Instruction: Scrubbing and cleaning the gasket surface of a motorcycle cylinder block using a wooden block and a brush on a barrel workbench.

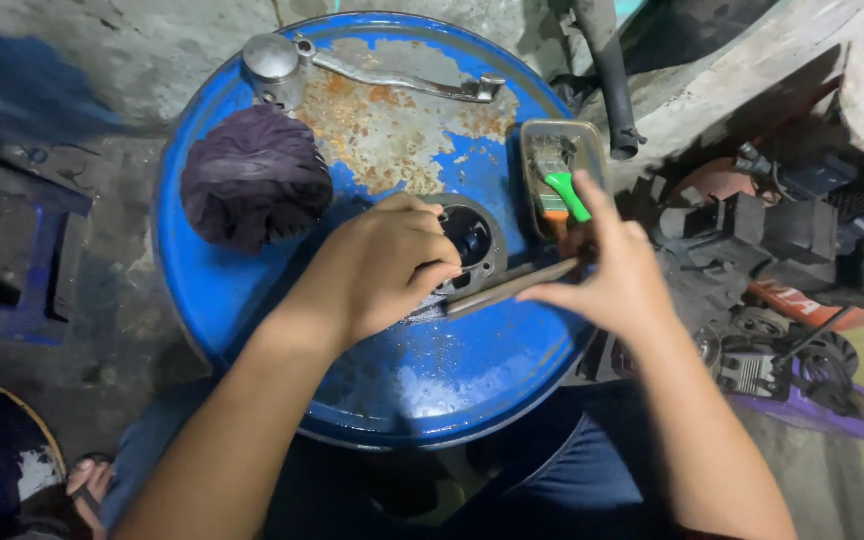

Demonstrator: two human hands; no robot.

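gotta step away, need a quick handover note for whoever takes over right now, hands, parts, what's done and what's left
Left hand: resting on the round metal part in the middle of the blue drum lid, holding it down.
Right hand: pinching the end of a flat metal bar laid across that part.
Nearby on the lid: dark rag at left, chrome lever at the far edge, small tray with a green-handled brush at right.
Done: part seated on the lid, bar in place on its face.
Left: working the face with the bar, probably; how far along it is cannot be told.

Stained grey concrete floor (pixel 102 90), dim light, blue block (pixel 12 250) at left, machine clutter (pixel 802 260) at right.
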